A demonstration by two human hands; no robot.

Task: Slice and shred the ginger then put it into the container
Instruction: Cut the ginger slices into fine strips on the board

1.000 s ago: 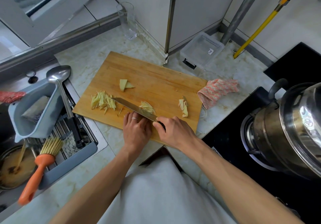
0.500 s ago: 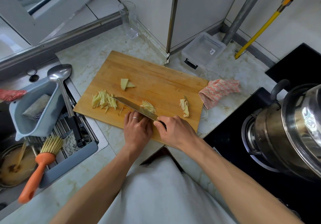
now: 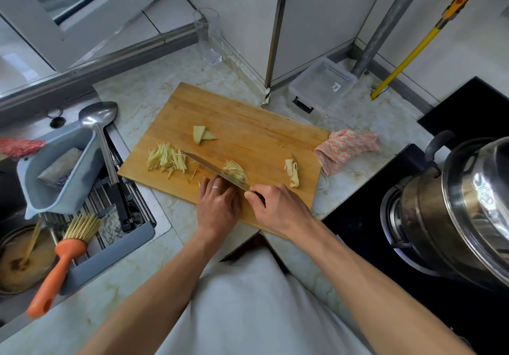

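Cutting board, wooden, lies at centre of the marble counter; all ginger work sits on it. Steel pot on the hob at 3 o'clock of the board. Clear container, empty as far as shows, at 1 o'clock, well apart from the shreds.

Right hand grasps the knife by its dark handle at the board's near edge; blade runs toward 10 o'clock, tip near the big shred pile. Left hand, ring on one finger, lies knuckles-up just beside the blade, fingertips tucked toward the ginger; whether they pinch anything I cannot tell.

Ginger, large to small: shredded pile at 9 o'clock of the blade; fresh shreds against the blade's far side; two uncut slices at 12 o'clock; trimmings at 3 o'clock.

Handling, by judgement: shreds are light, damp, limp, likely to cling to steel and skin and to scatter. Best gathered by sweeping them onto the flat of the blade, other hand cupping, then carried to the container. Slices are firmer, slick on cut faces; hold flat under curled fingertips.

Against half a second earlier: hands, knife and piles keep nearly the same places; only a slight shift in view shows.
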